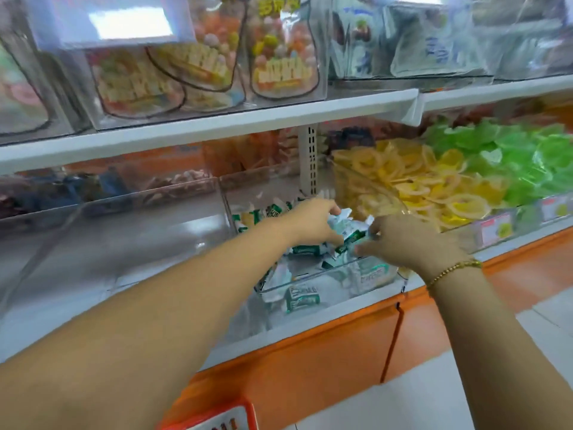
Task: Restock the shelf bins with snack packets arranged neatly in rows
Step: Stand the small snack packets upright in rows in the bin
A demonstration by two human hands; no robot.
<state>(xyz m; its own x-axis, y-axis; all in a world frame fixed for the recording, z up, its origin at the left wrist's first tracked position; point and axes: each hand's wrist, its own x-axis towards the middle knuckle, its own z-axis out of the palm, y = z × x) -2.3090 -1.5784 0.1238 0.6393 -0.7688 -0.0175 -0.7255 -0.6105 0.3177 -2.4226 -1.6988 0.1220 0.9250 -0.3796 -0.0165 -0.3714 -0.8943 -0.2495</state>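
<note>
Reaching deep into the clear bin [335, 293] with both hands. Clutching a bunch of green-and-white snack packets [352, 238] in the left hand [313, 225], fingers curled down over them above the middle of the clear bin. Pinching the same bunch from the other side with the right hand [406, 240], fingertips closed on a wrapper end just over the clear bin's front rim. More of the same packets loose on the floor of the clear bin below both hands, others standing in a rough row at its back.

Print on the wrappers blurred beyond reading. Underside of the bunch hidden by the left hand's fingers; number of held packets impossible to tell. Gold bracelet [455, 270] on the right wrist, in front of the clear bin's right corner. Orange-rimmed object [214, 417] well below the clear bin, cut off by the bottom edge.

Just right of the clear bin, yellow ring sweets [418, 181]; beyond them, green sweets [511, 156]. Above the clear bin, the white shelf board [217, 125], with a gap beneath it taken by both forearms. Left of the clear bin, a wide clear-walled compartment [124, 243] with pale floor showing. Behind the clear bin, a slotted upright [311, 156]. Under its front, orange base panels [310, 361].
</note>
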